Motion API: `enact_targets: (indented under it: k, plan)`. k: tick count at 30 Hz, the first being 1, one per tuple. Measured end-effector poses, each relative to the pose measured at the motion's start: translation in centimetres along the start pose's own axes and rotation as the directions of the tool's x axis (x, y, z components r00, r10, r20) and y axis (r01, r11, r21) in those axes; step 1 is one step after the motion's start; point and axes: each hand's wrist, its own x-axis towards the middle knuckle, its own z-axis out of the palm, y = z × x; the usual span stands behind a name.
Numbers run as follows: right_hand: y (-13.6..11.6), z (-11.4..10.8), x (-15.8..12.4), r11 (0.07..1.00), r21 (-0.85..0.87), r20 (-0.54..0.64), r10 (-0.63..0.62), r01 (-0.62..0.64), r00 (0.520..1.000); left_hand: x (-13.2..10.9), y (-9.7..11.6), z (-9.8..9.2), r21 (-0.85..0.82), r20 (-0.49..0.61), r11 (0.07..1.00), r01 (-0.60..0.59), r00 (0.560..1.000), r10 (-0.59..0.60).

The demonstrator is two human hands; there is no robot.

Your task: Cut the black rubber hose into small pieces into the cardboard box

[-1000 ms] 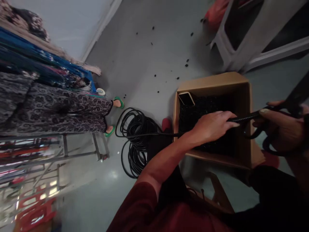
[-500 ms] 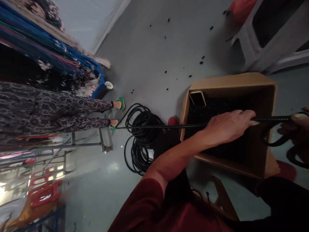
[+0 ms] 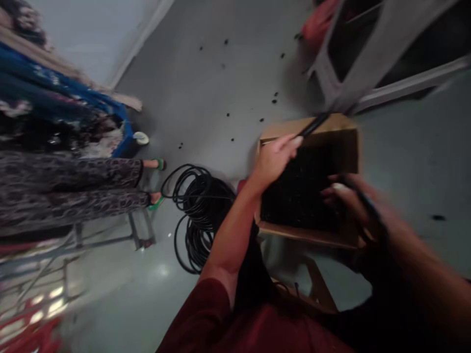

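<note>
My left hand (image 3: 274, 159) is closed round a black cable (image 3: 316, 125) over the upper left of an open cardboard box (image 3: 311, 237). The cable's short length sticks out past the fingers, slanting up to the right. Over the box's right side, my right hand (image 3: 348, 198) is smeared by motion. A bent black strand runs through it and back along the wrist; its fingers look curled round that strand. Dark contents fill the box, too dim to make out. To the left, a large coil of black cable (image 3: 196, 201) lies on the floor, partly behind my left arm.
Someone in patterned trousers (image 3: 73, 201) and green sandals stands at the left. Behind them is a blue wheeled cart (image 3: 127, 127) loaded with strands. A grey plastic stool (image 3: 353, 83) stands beyond the box, near a red bag (image 3: 318, 24). Small black bits dot the floor.
The view has shifted right. My left hand has turned upward, with the cable now slanting instead of stretched level. My right hand has come in from the right edge to over the box.
</note>
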Motion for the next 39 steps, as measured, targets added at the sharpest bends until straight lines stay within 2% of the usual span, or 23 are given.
enact_targets:
  k: [2, 6, 16, 25, 39]
  plan:
    - [-0.3, 0.0, -0.2, 0.997, -0.071, 0.086, 0.032, -0.026, 0.996, 0.1, -0.2, -0.1, -0.064, -0.017, 0.998, 0.014, 1.000, -0.015]
    - [-1.0, -0.6, -0.2, 0.987, -0.157, 0.146, -0.019, 0.043, 0.989, 0.3, 0.0, 0.2, -0.186, -0.002, 0.982, 0.031, 0.999, -0.032]
    - [-1.6, -1.3, -0.3, 0.996, -0.058, 0.172, -0.060, 0.071, 0.983, 0.1, 0.6, 1.2, -0.193, 0.089, 0.975, 0.107, 0.992, -0.091]
    - [-2.0, -1.8, -0.6, 0.995, -0.040, 0.179, -0.085, 0.093, 0.980, -0.3, 1.1, 1.5, -0.152, 0.214, 0.964, 0.216, 0.960, -0.182]
    - [-3.4, -2.5, -1.5, 0.980, 0.184, 0.224, -0.112, 0.071, 0.968, -0.6, 1.5, 1.7, -0.144, 0.271, 0.963, 0.229, 0.945, -0.184]
